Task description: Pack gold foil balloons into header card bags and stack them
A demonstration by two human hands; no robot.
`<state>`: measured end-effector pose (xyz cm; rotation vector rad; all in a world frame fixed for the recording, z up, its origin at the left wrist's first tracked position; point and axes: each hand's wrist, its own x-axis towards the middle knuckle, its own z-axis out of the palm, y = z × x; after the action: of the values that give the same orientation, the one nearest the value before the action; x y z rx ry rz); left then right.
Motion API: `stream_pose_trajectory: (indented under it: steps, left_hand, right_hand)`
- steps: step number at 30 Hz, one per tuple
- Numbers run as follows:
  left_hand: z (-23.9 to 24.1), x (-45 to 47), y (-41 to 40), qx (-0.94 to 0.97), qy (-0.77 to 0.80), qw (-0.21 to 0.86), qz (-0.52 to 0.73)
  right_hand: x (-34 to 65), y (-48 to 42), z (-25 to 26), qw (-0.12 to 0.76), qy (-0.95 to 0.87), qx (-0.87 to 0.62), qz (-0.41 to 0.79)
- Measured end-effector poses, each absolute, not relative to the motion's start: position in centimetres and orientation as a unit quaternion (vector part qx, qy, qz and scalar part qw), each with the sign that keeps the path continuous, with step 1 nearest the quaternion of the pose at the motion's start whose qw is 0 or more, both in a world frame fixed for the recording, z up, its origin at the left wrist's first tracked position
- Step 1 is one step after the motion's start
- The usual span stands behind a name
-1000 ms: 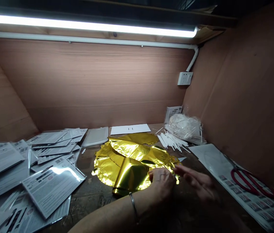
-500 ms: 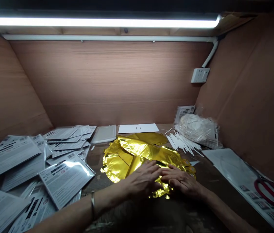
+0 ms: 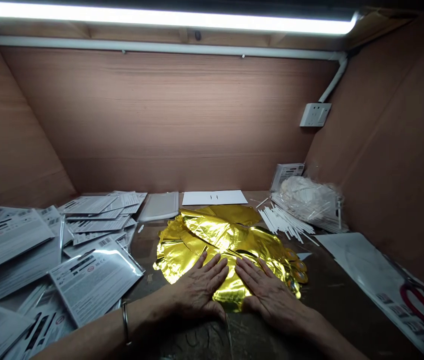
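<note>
Shiny gold foil balloons (image 3: 230, 235), flat and layered in a loose pile, lie in front of me on the dark tabletop. My left hand (image 3: 202, 287) rests flat on the near left part of the foil, fingers stretched out. Beside it, my right hand (image 3: 266, 292) lies flat on the near right part, its fingers also extended. Between the two hands a strip of wrinkled foil shows. Neither hand grips anything. What is under the palms is hidden.
Printed cards in clear sleeves (image 3: 95, 280) are heaped at the left. Behind the foil lie a white card (image 3: 215, 198) and a stack of clear bags (image 3: 159, 206). White sticks (image 3: 287, 222), a plastic bag of more (image 3: 305, 200) and red-handled scissors (image 3: 422, 302) are at the right.
Both hands have moved apart and flattened, fingers spreading on the foil, where before they were close together with bent fingers. The near foil looks more spread out. The view has tilted slightly.
</note>
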<state>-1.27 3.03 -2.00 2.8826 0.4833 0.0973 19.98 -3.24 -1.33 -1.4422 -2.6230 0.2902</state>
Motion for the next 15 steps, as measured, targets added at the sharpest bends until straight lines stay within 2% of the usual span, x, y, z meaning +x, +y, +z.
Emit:
stream_pose_trajectory:
  steps: [3, 5, 8, 11, 15]
  left_hand:
    - [-2.1, -1.4, 3.8, 0.964, 0.195, 0.164, 0.067]
    - [-1.8, -1.4, 4.7, 0.912, 0.316, 0.206, 0.161]
    - [-0.8, -1.0, 6.2, 0.724, 0.536, 0.328, 0.284]
    - [-0.3, -0.4, 7.3, 0.593, 0.601, 0.456, 0.28]
    - [-0.8, 0.7, 7.7, 0.539, 0.588, 0.544, 0.26]
  right_hand:
    - [20.3, -3.3, -2.3, 0.051, -0.862, -0.492, 0.111]
    - [20.5, -3.2, -2.4, 0.049, -0.862, -0.492, 0.114]
    - [20.6, -3.3, -2.1, 0.049, -0.862, -0.491, 0.118]
    - [20.4, -3.3, -1.9, 0.053, -0.86, -0.493, 0.124]
    - [20.4, -3.2, -2.0, 0.07, -0.862, -0.484, 0.133]
